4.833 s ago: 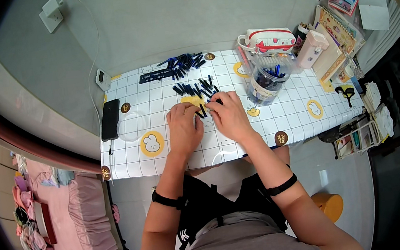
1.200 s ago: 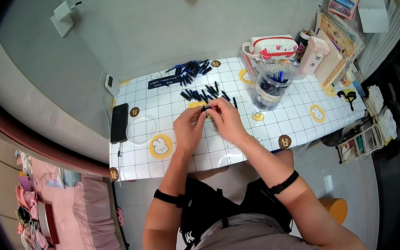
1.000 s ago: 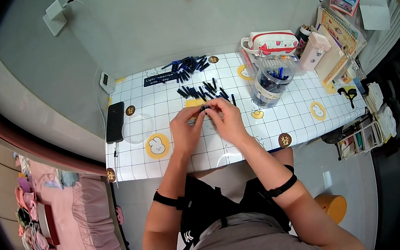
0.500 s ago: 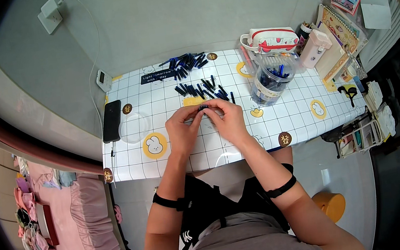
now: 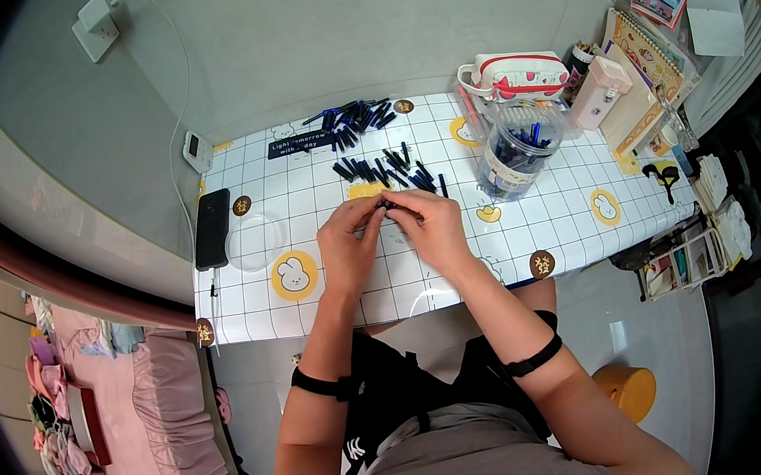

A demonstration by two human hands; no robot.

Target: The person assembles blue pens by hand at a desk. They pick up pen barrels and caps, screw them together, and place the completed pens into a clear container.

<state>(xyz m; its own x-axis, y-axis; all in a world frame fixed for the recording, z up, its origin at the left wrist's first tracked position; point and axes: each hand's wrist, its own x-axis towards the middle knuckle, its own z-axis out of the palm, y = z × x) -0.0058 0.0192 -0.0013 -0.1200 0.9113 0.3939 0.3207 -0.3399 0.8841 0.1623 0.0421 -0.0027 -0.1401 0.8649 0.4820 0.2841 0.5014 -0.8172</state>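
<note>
My left hand (image 5: 349,241) and my right hand (image 5: 435,229) meet over the middle of the table (image 5: 358,283). Between their pinched fingertips is a small dark bunch, seemingly ink cartridges (image 5: 386,205), mostly covered by the fingers. Just beyond the hands lies a loose group of dark blue ink cartridges (image 5: 388,170), with a larger heap (image 5: 361,122) farther back. To the right stands a clear plastic jar (image 5: 508,176), open at the top, with more blue cartridges inside. A round clear lid (image 5: 256,243) rests on the table left of my left hand.
A black phone (image 5: 213,229) and a small white device (image 5: 197,153) lie at the left edge. At the back right are a white pencil case (image 5: 520,75), a pink box (image 5: 601,92) and notebooks (image 5: 647,48). Black scissors (image 5: 664,179) lie farther right. A yellow stool (image 5: 629,391) stands below.
My fingertips have shifted slightly around the small dark bunch, a little more of which shows now. The cartridge groups, jar and lid have not moved.
</note>
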